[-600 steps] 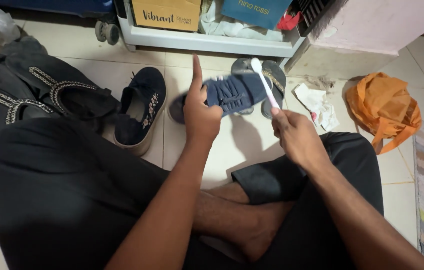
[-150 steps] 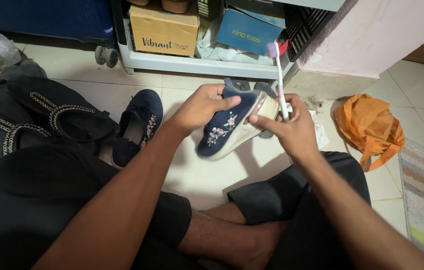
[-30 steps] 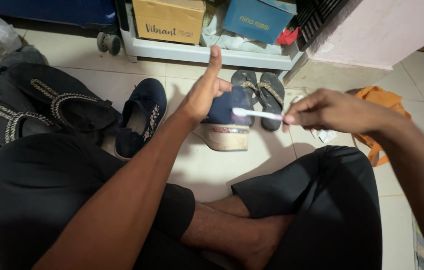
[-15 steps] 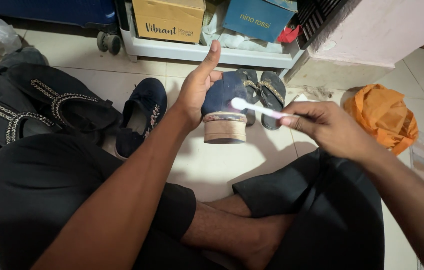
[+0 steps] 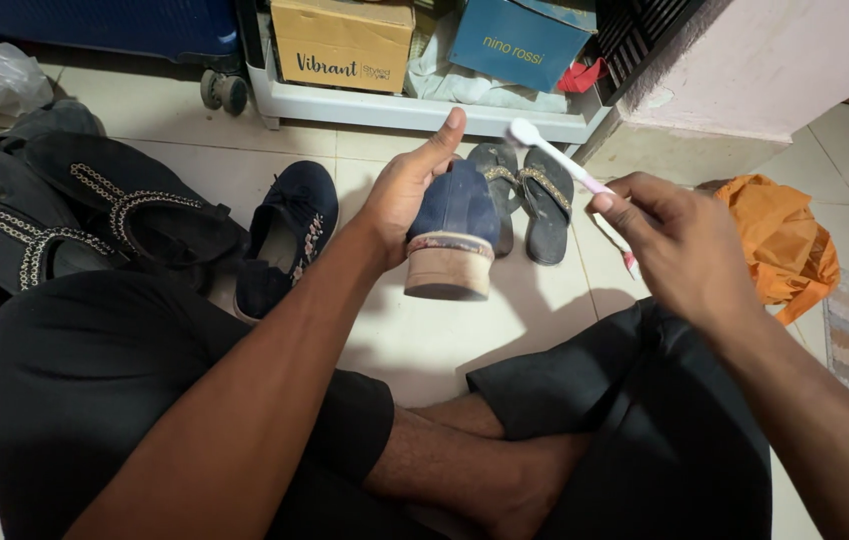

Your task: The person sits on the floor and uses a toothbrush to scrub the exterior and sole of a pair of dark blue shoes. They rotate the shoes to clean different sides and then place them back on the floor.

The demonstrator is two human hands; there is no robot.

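While our left hand (image 5: pixel 406 195) grips the navy shoe (image 5: pixel 452 228) heel-toward-us above the tiled floor (image 5: pixel 424 340), thumb raised clear so the suede back lies exposed, our right hand (image 5: pixel 679 240) pinches a white-and-pink toothbrush (image 5: pixel 556 155), bristle head lifted just beyond the shoe. Its mate (image 5: pixel 284 235) rests beside dark sandals (image 5: pixel 524 195), within reach.

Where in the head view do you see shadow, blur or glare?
Head view: soft shadow on the floor under the shoe in the left hand; toothbrush in the right hand slightly blurred; no strong glare.
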